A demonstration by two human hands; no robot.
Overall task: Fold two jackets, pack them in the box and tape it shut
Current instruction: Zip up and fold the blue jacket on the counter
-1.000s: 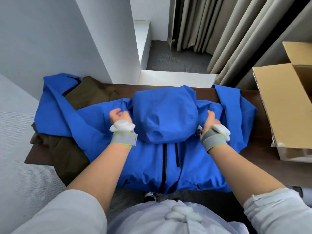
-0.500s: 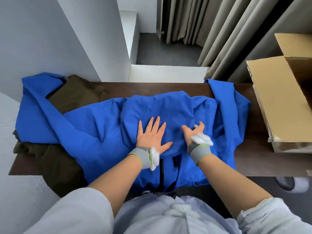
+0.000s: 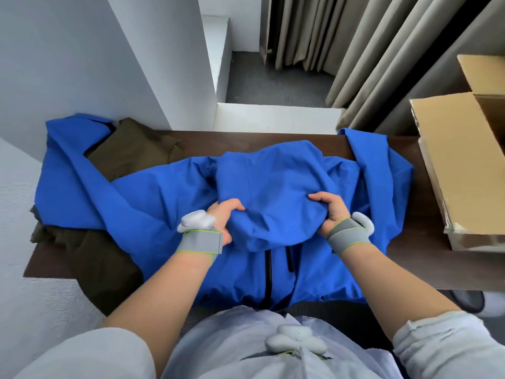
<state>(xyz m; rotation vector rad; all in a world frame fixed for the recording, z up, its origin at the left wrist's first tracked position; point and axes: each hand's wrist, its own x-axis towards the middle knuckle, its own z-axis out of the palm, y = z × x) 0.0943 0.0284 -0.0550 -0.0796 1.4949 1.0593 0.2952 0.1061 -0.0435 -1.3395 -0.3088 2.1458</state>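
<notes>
Step in hand: we are folding the first garment, the blue jacket; we judge that its hood is being brought down over the chest.
Left hand: our left hand grips the hood's left edge, fingers curled into the cloth.
Right hand: our right hand grips the hood's right edge the same way.
Where the jacket lies: front-up across the dark worktop, with the hem over the near edge, one sleeve flung left and the other bunched at the far right.
How it looks: thin, slick shell cloth, puffed and creased at the hood; a black zip runs down the middle.
Second jacket: an olive jacket lies crumpled under the blue one at the left, not yet folded.
Box: the cardboard box stands open at the right, its inside mostly out of view.
Next move: we think the hood needs laying flat and pressing smooth, or trapped air will lift it.
</notes>
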